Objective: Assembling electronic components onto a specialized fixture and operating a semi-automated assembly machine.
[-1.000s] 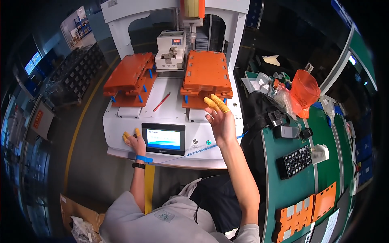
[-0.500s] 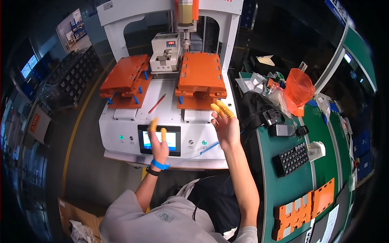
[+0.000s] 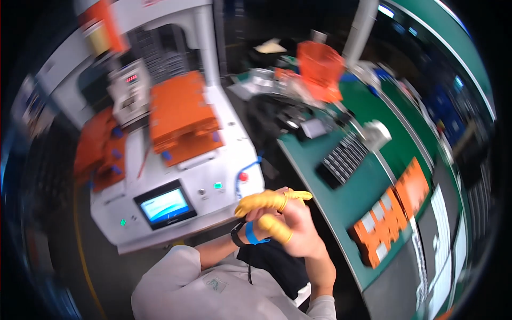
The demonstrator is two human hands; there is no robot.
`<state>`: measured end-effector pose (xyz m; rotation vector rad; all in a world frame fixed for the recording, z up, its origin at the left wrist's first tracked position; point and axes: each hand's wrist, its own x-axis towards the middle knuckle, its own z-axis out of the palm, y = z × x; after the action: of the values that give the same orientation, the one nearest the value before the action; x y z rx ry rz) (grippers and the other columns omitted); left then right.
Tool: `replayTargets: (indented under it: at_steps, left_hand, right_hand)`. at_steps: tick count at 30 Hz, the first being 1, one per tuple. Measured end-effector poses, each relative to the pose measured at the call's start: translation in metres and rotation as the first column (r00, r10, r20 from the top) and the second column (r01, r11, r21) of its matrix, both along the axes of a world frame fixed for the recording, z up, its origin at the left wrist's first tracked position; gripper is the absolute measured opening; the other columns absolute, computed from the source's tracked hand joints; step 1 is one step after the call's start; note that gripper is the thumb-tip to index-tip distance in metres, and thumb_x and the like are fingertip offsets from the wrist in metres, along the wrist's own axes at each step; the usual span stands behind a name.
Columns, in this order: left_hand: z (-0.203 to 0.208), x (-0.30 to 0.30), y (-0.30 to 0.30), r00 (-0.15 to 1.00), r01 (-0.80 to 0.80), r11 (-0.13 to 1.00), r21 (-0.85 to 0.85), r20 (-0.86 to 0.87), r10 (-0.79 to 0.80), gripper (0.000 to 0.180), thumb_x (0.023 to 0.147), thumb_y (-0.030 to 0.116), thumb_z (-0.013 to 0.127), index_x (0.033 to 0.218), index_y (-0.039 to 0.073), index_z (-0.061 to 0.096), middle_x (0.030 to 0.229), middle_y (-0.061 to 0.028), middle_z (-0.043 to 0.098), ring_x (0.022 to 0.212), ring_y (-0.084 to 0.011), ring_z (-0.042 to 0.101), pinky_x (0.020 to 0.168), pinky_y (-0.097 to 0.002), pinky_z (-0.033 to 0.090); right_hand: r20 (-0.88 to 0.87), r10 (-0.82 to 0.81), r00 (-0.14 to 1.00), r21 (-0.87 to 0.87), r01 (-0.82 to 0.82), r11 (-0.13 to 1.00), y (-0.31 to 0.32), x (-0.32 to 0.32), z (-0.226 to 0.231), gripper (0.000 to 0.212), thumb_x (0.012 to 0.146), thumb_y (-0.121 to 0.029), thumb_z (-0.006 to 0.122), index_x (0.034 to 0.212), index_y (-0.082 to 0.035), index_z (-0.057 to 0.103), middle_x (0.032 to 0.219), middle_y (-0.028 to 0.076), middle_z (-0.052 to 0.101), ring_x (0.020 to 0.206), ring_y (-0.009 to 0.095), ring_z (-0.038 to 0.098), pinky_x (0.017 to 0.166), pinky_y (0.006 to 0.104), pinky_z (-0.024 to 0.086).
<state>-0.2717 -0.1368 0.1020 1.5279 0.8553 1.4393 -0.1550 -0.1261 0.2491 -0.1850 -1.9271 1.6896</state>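
My two hands meet in front of my chest, below the white machine [image 3: 224,149]. My right hand [image 3: 298,232] wears yellow finger cots and lies over my left hand [image 3: 256,213], which is mostly hidden behind it. A blue band and a black watch sit on the left wrist. Yellow-capped fingers stretch out to the right, and I see nothing held in either hand. Motion blurs both hands. The machine's small lit screen [image 3: 165,205] is just to the left of them, and its red button [image 3: 244,176] is just above them.
Two orange fixtures [image 3: 181,117] [image 3: 101,149] lie on the machine's deck. To the right runs a green workbench [image 3: 341,202] with a black keyboard-like part [image 3: 344,160], orange holders [image 3: 384,218] and an orange bin [image 3: 320,61] among clutter at the back.
The view has swung right and nearer. My left hand left the screen and my right hand left the right fixture; both have drawn together in front of me.
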Motion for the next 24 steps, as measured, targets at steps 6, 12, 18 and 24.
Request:
replayTargets:
  at_steps: [6,12,18,24]
  left_hand:
    - [0.041,0.110,0.045,0.983,-0.048,0.948,0.315,-0.154,0.101,0.039,0.077,0.001,0.077,0.115,0.001,0.070,0.099,-0.0134,0.071,0.088,-0.0321,0.065,0.079,-0.0390,0.053]
    - [0.030,0.184,0.066,0.910,0.238,0.936,0.261,-0.396,-0.121,0.067,0.082,0.021,0.079,0.136,-0.007,0.051,0.136,-0.0256,0.055,0.121,-0.0432,0.053,0.104,-0.0452,0.045]
    - [-0.002,0.233,0.078,0.891,0.220,0.959,0.178,-0.438,-0.123,0.080,0.085,0.020,0.078,0.149,-0.007,0.037,0.148,-0.0283,0.043,0.133,-0.0459,0.044,0.111,-0.0471,0.040]
    - [-0.014,0.238,0.102,0.850,0.074,0.990,0.118,-0.527,-0.001,0.071,0.086,0.017,0.076,0.143,-0.011,0.044,0.128,-0.0265,0.056,0.108,-0.0393,0.053,0.096,-0.0452,0.045]
  right_hand:
    - [-0.078,-0.453,0.888,0.540,0.420,0.730,-0.021,0.098,-0.009,0.034,0.087,-0.012,0.073,0.118,0.002,0.067,0.097,0.012,0.068,0.083,0.029,0.064,0.077,0.0371,0.052]
    - [0.035,-0.861,0.507,0.445,0.763,0.468,-0.038,0.198,-0.027,0.035,0.083,-0.007,0.070,0.117,0.001,0.067,0.101,0.012,0.071,0.089,0.029,0.066,0.082,0.0371,0.052]
    - [0.153,-0.962,-0.227,0.635,0.769,-0.081,-0.042,0.265,-0.051,0.025,0.093,-0.007,0.066,0.117,0.001,0.065,0.101,0.017,0.069,0.090,0.029,0.068,0.081,0.0356,0.053]
    - [0.513,-0.717,-0.472,0.611,0.787,-0.080,-0.025,0.318,-0.100,0.026,0.092,-0.022,0.070,0.093,0.004,0.071,0.071,0.019,0.068,0.070,0.038,0.067,0.068,0.0434,0.053]
